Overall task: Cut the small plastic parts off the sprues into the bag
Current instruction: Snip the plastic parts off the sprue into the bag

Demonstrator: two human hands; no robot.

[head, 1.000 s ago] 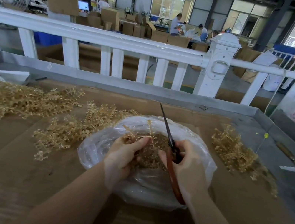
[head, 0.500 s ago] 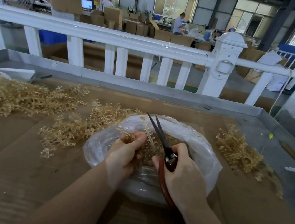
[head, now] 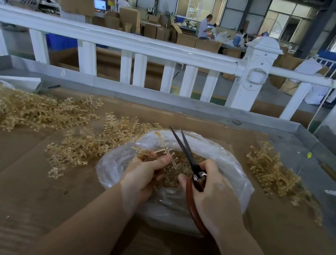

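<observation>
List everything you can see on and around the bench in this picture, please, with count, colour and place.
sprue: one, pale amber, held above the bag
scissors: one pair, dark blades slightly apart, red-brown handles, over the bag
bag: one, clear plastic, centre of bench, holding amber cut parts
sprue piles: three heaps, amber, far left, left of the bag, right of the bag
cardboard sheet: one, brown, covering the bench
fence: one, white, behind the bench
cardboard boxes: many, brown, background floor
left hand: grips the sprue
right hand: grips the scissors
</observation>
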